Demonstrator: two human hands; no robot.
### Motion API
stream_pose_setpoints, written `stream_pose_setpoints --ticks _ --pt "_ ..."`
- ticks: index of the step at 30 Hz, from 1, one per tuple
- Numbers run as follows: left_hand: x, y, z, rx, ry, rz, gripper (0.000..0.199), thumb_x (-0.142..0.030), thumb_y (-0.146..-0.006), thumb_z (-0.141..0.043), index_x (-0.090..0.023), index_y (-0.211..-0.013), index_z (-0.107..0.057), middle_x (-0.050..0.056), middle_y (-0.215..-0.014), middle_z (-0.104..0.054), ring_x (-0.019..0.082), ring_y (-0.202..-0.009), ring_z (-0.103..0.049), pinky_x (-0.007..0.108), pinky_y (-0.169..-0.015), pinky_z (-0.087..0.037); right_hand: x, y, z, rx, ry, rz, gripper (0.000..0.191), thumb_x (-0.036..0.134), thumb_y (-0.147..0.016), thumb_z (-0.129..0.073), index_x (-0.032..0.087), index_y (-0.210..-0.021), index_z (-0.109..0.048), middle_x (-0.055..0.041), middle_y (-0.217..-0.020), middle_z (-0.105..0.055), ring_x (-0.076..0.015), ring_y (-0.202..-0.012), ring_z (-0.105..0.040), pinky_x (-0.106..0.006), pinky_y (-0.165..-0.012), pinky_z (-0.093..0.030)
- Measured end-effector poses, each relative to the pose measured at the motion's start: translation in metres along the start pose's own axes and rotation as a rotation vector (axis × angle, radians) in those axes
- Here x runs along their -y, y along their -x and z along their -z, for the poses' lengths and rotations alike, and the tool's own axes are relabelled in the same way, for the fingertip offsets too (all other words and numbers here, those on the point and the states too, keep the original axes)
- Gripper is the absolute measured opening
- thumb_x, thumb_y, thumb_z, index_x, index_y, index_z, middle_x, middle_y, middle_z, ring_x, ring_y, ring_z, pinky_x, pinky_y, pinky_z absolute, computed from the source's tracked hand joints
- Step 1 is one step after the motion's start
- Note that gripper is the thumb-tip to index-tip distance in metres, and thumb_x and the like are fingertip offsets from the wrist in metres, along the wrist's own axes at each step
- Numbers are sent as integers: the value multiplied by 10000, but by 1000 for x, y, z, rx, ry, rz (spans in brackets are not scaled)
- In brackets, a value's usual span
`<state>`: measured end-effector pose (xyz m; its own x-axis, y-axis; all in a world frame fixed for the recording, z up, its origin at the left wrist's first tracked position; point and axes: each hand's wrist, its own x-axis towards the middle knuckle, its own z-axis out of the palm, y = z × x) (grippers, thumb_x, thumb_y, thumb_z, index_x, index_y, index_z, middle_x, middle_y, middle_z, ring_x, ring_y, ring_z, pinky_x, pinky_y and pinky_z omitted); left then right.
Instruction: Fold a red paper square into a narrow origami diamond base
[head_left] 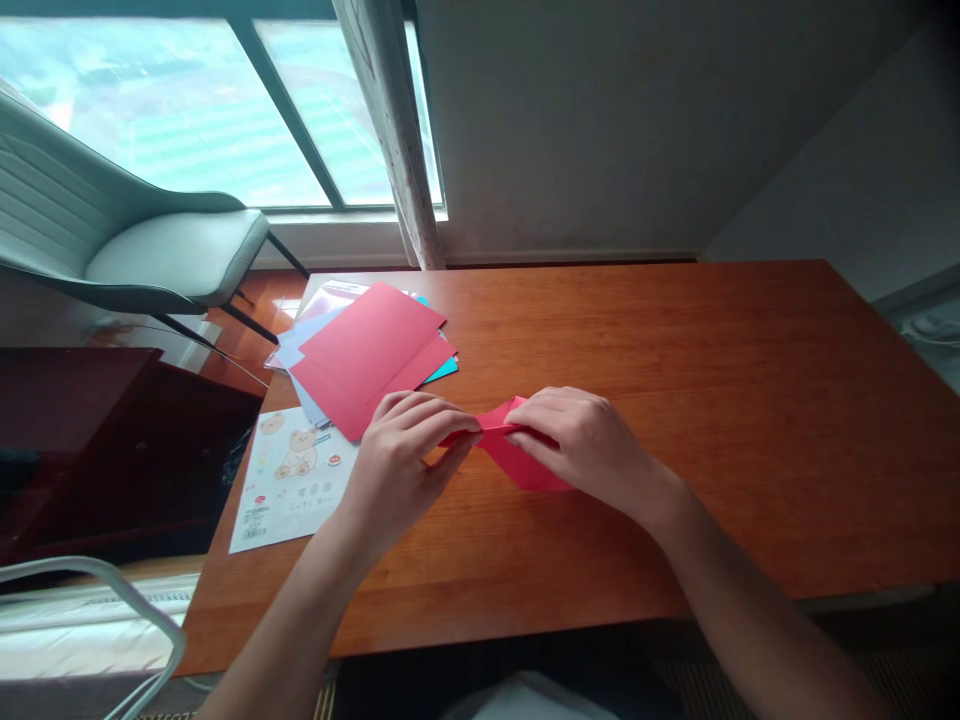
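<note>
A folded piece of red paper is held between both hands above the wooden table. My left hand is closed, pinching the paper's narrow left end between thumb and fingertips. On the other side, my right hand is closed on the wider part, thumb below and fingers on top. The palms hide some of the folds. Behind my left hand lies a stack of red paper sheets, with blue and lilac sheets showing beneath.
A white sheet with a bear print lies at the table's left edge. Beyond that side stand a pale chair and a dark red cabinet. A curtain hangs by the window, and a white curved tube is at lower left.
</note>
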<state>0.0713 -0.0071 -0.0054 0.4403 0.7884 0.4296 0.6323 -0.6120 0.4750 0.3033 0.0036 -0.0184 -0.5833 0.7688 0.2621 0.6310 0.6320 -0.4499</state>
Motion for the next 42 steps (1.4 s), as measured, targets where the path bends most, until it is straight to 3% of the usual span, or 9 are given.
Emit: stream_pose_setpoints --ticks 7,11,13,15,18,20,25,32,42 --pt "4 4 -4 -57 62 2 104 -125 -906 -654 -207 -942 -706 23 -893 -742 164 -835 -664 331 -812 -514 -3 3 17 -23 -56 -30 147 302 -935 -664 213 -1042 -710 -63 -1090 -757 -241 -1075 -674 -409 -993 -492" --pt "4 6 -3 -173 77 -2 179 -95 -884 -664 -221 -999 -717 35 -915 -739 172 -861 -667 320 -783 -547 -18 20 28 -403 -218 -371 429 452 -894 -697 241 -1262 -630 -102 -1309 -678 -277 -1241 -611 -468 -1085 -457" --pt "3 9 -2 -245 51 -9 216 -80 -857 -690 -234 -1005 -718 30 -897 -737 180 -858 -668 329 -781 -557 -26 32 27 -501 -502 -598 567 559 -881 -671 249 -1343 -566 -114 -1273 -697 -282 -1177 -657 -465 -1016 -514" --pt "3 12 -3 -316 6 -22 259 -64 -831 -712 -244 -1016 -718 31 -891 -738 191 -859 -668 349 -783 -562 -27 40 20 -391 -941 -723 589 654 -926 -529 228 -1330 -573 -134 -1231 -716 -285 -1124 -689 -458 -944 -560" --pt "2 18 -9 -393 -64 -66 308 -62 -808 -732 -258 -1045 -715 35 -912 -746 207 -875 -676 375 -796 -562 -14 41 4 -243 -1422 -710 632 702 -913 -488 195 -1262 -630 -154 -1218 -720 -296 -1112 -693 -444 -904 -584" --pt "3 22 -13 -385 -111 -112 333 -72 -803 -740 -267 -1071 -709 32 -920 -754 214 -881 -682 389 -812 -556 -2 35 -6 -291 -1531 -741 526 632 -886 -599 226 -1217 -650 -115 -1207 -731 -271 -1095 -699 -394 -861 -598" --pt "8 27 -17 -285 -174 -189 365 -91 -804 -746 -277 -1114 -696 32 -924 -771 230 -897 -704 413 -844 -539 4 24 -17 -422 -1512 -834 315 442 -784 -801 209 -978 -715 -64 -1012 -781 -209 -901 -729 -310 -784 -591" --pt "15 29 -13 -253 -148 -186 359 -78 -799 -742 -262 -1105 -706 40 -929 -773 227 -898 -700 410 -871 -531 -18 24 -13 -483 -1369 -705 267 476 -827 -749 235 -941 -747 -39 -936 -780 -201 -871 -731 -342 -813 -595" --pt "18 25 -15 -246 -119 -132 269 -130 -843 -717 -287 -1061 -714 27 -902 -768 219 -871 -700 389 -832 -534 -32 29 -9 -623 -1299 -718 180 412 -806 -777 253 -751 -714 6 -798 -750 -158 -751 -690 -294 -714 -585"
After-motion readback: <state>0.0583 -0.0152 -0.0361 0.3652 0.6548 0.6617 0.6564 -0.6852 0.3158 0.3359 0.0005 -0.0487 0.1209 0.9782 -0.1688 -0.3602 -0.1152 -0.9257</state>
